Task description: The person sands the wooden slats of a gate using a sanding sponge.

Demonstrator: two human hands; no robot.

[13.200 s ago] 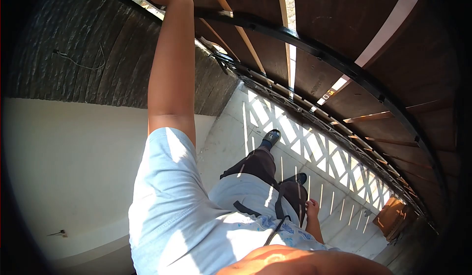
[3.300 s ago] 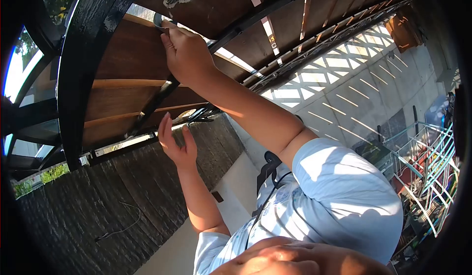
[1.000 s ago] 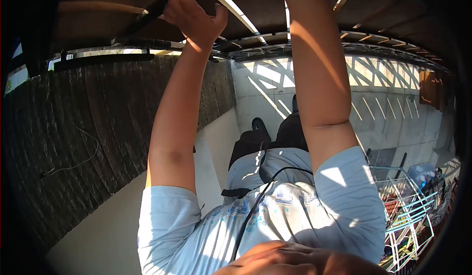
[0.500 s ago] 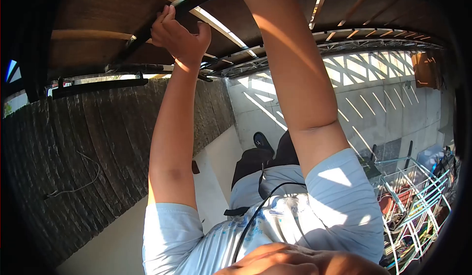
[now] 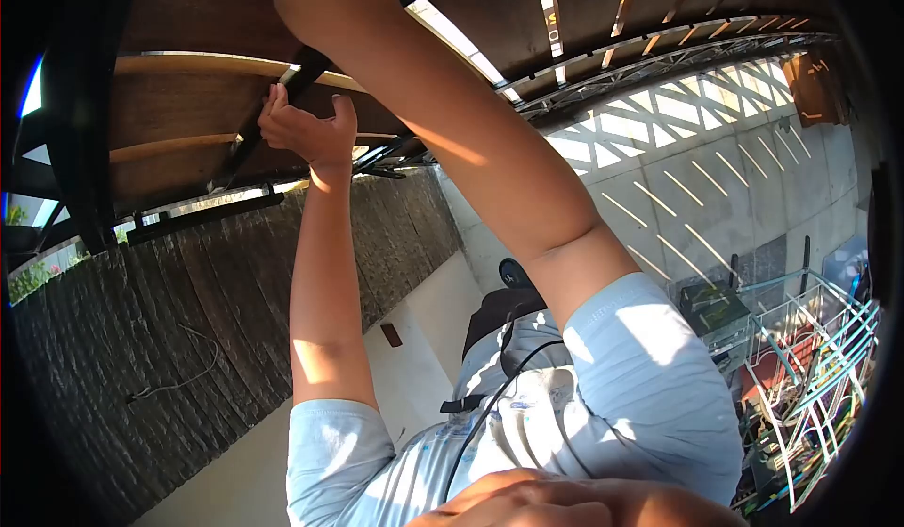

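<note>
My left hand (image 5: 306,131) is raised beneath slatted brown wooden boards (image 5: 202,103). Its fingertips rest at or very near a dark metal bar (image 5: 306,67) crossing under the boards, and the thumb stands apart; nothing is seen held in it. My right arm reaches across to the upper left. At the top edge, the back or wrist part of my right hand (image 5: 330,0) shows just above and right of the left hand, over the same bar. Its fingers are out of frame, so what it touches or holds is hidden.
A dark ribbed wall (image 5: 188,310) stands at left, with a thin wire on it. At right, a drying rack (image 5: 800,376) stands beside boxes and clutter. A brown carton (image 5: 817,89) sits on the grey tiled floor (image 5: 697,207). A thin black cable (image 5: 485,414) crosses my shirt.
My right arm has swung left, bringing part of the hand into view. My left hand appears lower and further left. The whole view has tilted and shifted slightly.
</note>
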